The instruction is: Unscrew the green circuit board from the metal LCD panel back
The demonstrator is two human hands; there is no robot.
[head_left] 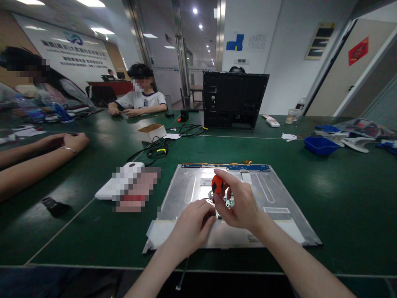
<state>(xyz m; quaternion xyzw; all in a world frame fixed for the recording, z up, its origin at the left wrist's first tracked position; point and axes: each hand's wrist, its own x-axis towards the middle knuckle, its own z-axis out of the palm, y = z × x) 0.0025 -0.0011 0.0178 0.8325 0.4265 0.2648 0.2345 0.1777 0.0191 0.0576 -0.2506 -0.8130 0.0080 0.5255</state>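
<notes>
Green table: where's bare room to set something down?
Right of the metal panel, the green table has a bare patch, bordered beyond by the blue tray. Left of the panel is crowded: white device, black cables.

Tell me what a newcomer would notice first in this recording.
Probably the orange-and-black rounded handle in the right hand, bright above the middle of the silvery panel, with the left hand close beside it. Next might come the big black casing standing upright farther back on the green table, then the vivid blue tray toward the right side of the view.
</notes>
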